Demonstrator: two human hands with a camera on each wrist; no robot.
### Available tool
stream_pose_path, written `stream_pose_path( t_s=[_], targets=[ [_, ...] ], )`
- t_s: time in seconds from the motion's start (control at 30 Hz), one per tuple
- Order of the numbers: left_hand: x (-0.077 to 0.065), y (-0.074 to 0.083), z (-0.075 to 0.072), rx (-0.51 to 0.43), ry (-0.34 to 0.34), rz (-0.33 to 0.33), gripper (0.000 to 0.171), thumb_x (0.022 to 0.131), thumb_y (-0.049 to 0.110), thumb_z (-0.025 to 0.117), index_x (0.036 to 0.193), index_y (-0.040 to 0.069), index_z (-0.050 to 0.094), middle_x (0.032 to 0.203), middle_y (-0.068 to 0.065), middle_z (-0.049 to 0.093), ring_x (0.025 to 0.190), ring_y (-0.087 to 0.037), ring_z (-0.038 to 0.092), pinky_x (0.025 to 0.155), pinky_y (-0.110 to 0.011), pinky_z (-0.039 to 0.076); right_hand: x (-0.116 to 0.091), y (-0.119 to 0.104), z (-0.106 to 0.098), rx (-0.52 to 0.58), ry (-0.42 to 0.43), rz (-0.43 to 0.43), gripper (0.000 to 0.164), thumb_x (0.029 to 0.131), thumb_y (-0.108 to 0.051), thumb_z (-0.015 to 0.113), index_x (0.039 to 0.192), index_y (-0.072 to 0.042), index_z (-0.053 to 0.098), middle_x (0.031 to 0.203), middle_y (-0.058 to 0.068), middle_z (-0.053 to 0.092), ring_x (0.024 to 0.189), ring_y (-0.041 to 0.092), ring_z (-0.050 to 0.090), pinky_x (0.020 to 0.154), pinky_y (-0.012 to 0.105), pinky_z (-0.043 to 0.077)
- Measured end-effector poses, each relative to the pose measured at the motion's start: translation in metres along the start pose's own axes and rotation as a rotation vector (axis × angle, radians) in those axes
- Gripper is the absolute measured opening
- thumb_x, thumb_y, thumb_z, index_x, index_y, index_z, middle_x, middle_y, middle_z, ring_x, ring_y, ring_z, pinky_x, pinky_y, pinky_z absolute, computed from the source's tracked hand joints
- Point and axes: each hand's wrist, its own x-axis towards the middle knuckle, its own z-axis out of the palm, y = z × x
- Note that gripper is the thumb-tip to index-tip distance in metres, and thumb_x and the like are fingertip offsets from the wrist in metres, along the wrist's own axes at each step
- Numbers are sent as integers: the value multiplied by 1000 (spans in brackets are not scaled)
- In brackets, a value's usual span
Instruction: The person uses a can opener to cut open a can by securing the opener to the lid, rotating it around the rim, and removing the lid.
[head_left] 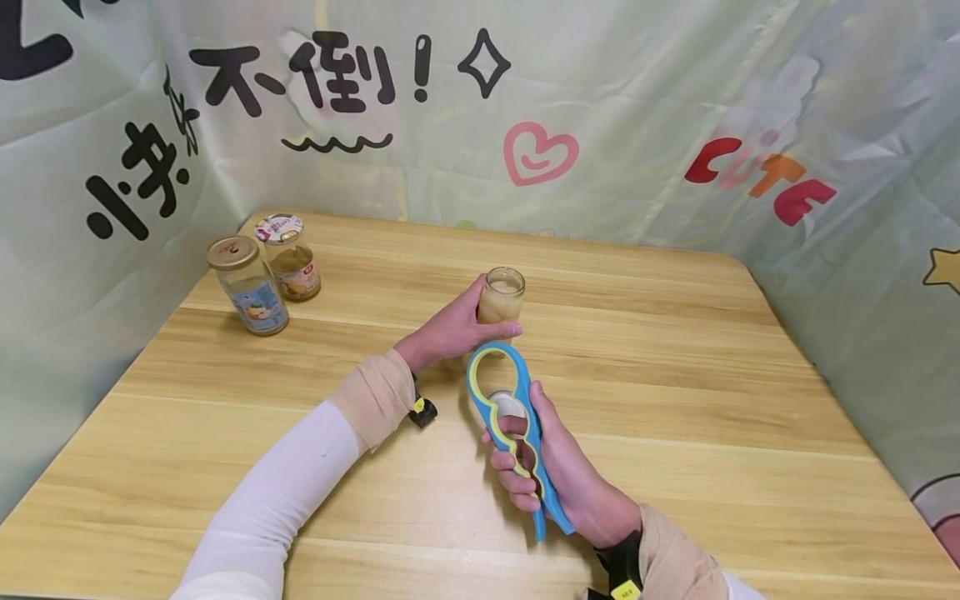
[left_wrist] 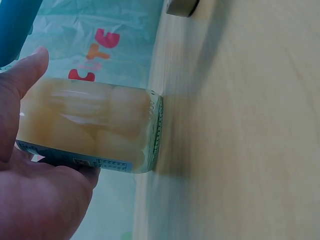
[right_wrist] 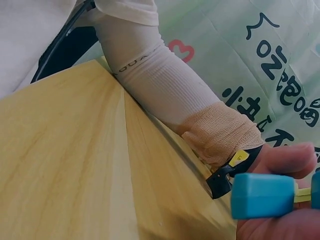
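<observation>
My left hand (head_left: pixel 456 321) grips a lidless glass jar (head_left: pixel 502 300) near the middle of the table. Pale chunks in liquid fill the jar (left_wrist: pixel 90 117), and its base is close to the tabletop; contact is unclear. Nearer the front, my right hand (head_left: pixel 555 467) holds a blue jar opener (head_left: pixel 527 387) with yellow inner edges, its large loop pointing toward the jar. Through the opener's frame shows a silvery round lid (head_left: pixel 506 405); whether it is held or lies on the table I cannot tell. The right wrist view shows the blue handle ends (right_wrist: pixel 262 196) close up.
At the back left stand two lidded jars: a taller one (head_left: pixel 258 304) with a blue label and a shorter one (head_left: pixel 296 271) with a patterned lid. The wooden table (head_left: pixel 675 350) meets printed cloth walls (head_left: pixel 615 108) at its back and sides.
</observation>
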Motion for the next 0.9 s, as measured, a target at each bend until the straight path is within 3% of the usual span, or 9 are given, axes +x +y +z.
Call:
stream_pose_path(
  t_s=[0.23,0.47,0.7,0.9],
  targets=[
    [0,0,0,7,-3,3,67,87,23,71,141,17,31,108,-11,58,95,-21,59,86,-34,48,0,0,0,5,-6,1,82,84,-82,28,106,-4,47,69,-1,41,45,10,33,39,22,33],
    [11,-22,0,24,-2,28,72,86,31,72,142,25,29,111,-8,58,96,-20,58,89,-36,47,1,0,-1,-9,-14,-2,82,84,-81,27,106,-4,47,69,-1,42,44,10,34,39,22,33],
    [2,-1,2,23,-15,11,69,88,24,70,143,19,29,110,-8,58,96,-20,58,89,-34,46,1,1,0,-22,-21,-6,82,85,-81,26,105,-4,47,69,-1,42,44,10,34,38,23,33],
    [2,-2,2,35,-16,9,69,88,26,70,142,19,29,110,-8,58,96,-19,58,89,-35,46,1,1,1,-16,-9,1,82,85,-81,27,106,-4,46,69,-1,43,44,10,34,38,22,33]
  ],
)
